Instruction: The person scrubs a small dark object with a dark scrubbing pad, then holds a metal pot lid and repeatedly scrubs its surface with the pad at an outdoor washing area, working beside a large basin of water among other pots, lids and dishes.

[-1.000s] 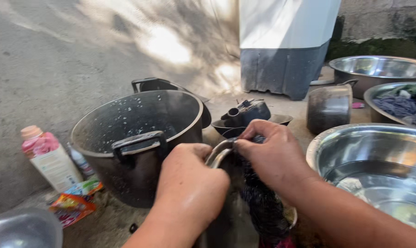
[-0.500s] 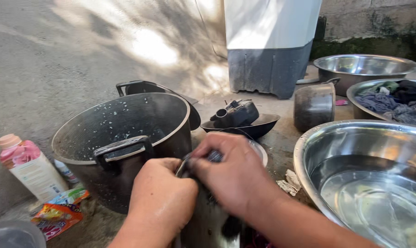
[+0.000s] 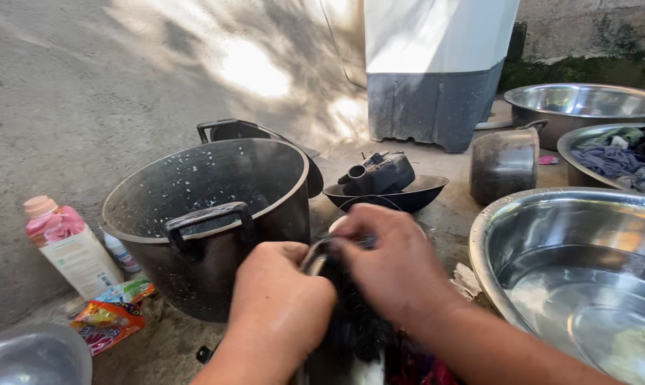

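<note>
My left hand (image 3: 278, 308) grips the rim of a small blackened pot (image 3: 321, 258) held low in front of me. My right hand (image 3: 392, 265) presses a dark scrubbing pad (image 3: 354, 324) against that pot; the pad and the pot's body are mostly hidden under both hands. A large black soot-covered pot (image 3: 208, 214) with side handles stands just to the left, wet with soap specks. Behind my hands a shallow black pan (image 3: 387, 194) holds a small dark kettle (image 3: 379, 172).
A big steel basin (image 3: 572, 271) with water sits at the right. Farther back are a dark mug-like pot (image 3: 504, 164), a basin of clothes (image 3: 615, 157) and another steel basin (image 3: 579, 103). A pink-capped bottle (image 3: 69, 246) and sachets (image 3: 109, 317) lie left. A white-and-grey appliance (image 3: 436, 71) stands behind.
My view has drifted, so everything sits a little lower and more to the right. My right hand has slid across the small pot in a scrubbing motion; my left keeps its grip.
</note>
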